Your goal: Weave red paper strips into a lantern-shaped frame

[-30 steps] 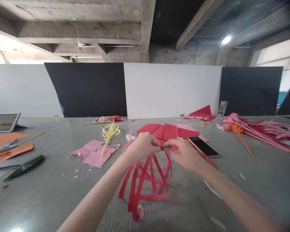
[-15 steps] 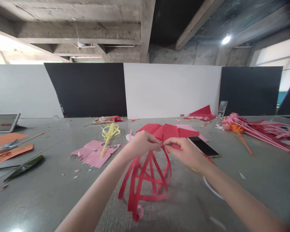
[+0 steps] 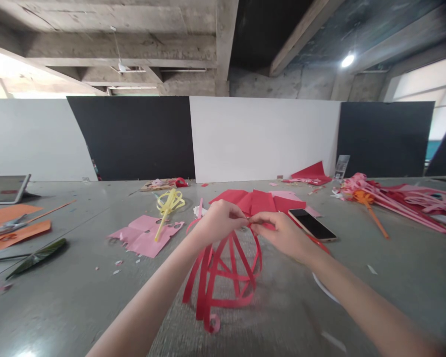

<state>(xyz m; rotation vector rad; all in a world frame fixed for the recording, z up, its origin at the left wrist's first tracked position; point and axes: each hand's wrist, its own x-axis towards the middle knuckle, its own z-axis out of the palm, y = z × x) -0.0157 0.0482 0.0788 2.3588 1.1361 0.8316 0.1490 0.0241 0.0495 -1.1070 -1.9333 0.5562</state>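
Across the gray table (image 3: pixel 282 312), the forearms (image 3: pixel 163 287) angle in from near left and near right, wrists bent inward. Red paper strips (image 3: pixel 230 303) droop at the centre, where the left hand (image 3: pixel 220 221) and right hand (image 3: pixel 282 235) pinch them, thumb against forefinger.

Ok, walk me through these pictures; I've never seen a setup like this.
There is no machine: a person works bare-handed, and every picture comes from one camera worn on their head, facing forward and down. The left hand and right hand meet, pinching the top of some looping red paper strips. On the grey table beyond lie folded red paper sheets. To the left is a pink paper sheet with holes; to the right, a black-screened phone.
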